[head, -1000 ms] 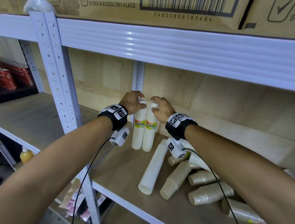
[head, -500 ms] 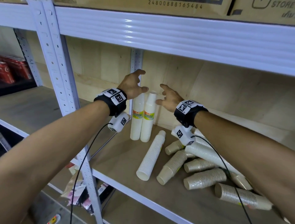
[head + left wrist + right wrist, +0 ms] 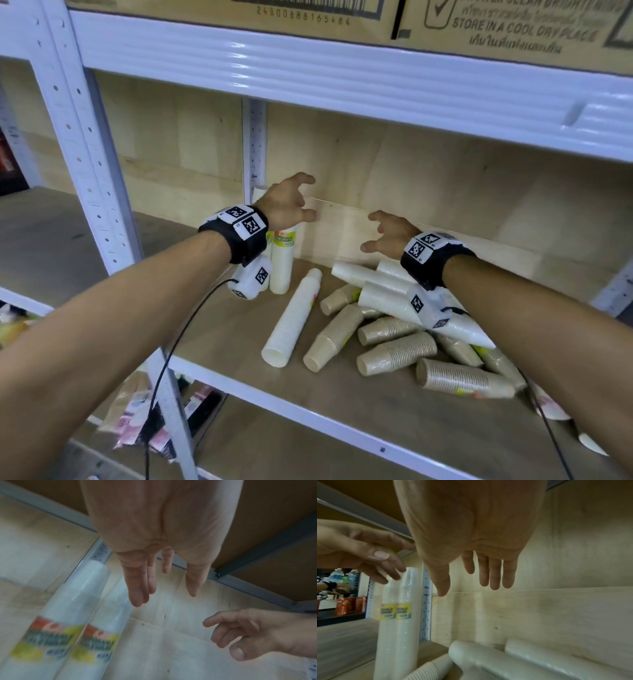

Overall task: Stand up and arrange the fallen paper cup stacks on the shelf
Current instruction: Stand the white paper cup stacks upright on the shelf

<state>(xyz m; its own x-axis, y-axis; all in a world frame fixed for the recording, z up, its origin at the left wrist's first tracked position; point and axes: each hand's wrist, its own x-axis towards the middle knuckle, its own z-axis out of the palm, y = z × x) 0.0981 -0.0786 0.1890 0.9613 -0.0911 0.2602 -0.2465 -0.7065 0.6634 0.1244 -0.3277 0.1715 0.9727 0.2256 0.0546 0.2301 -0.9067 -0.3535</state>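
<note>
Both hands hover empty, fingers spread: left hand (image 3: 287, 202) above two upright white cup stacks (image 3: 282, 260), half hidden by its wristband; right hand (image 3: 388, 233) beside them.

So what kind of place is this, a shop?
Probably a shop stockroom or store aisle: white metal shelving holds wrapped stacks of white paper cups, barcoded brown cardboard cartons sit on top, and red drink cans fill the next bay.

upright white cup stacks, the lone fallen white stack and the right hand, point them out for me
upright white cup stacks (image 3: 397, 615): right wrist view, on their yellow labels.
fallen white cup stack (image 3: 293, 320): head view, mid-length of its side.
right hand (image 3: 390, 233): head view, back of the hand.
</note>
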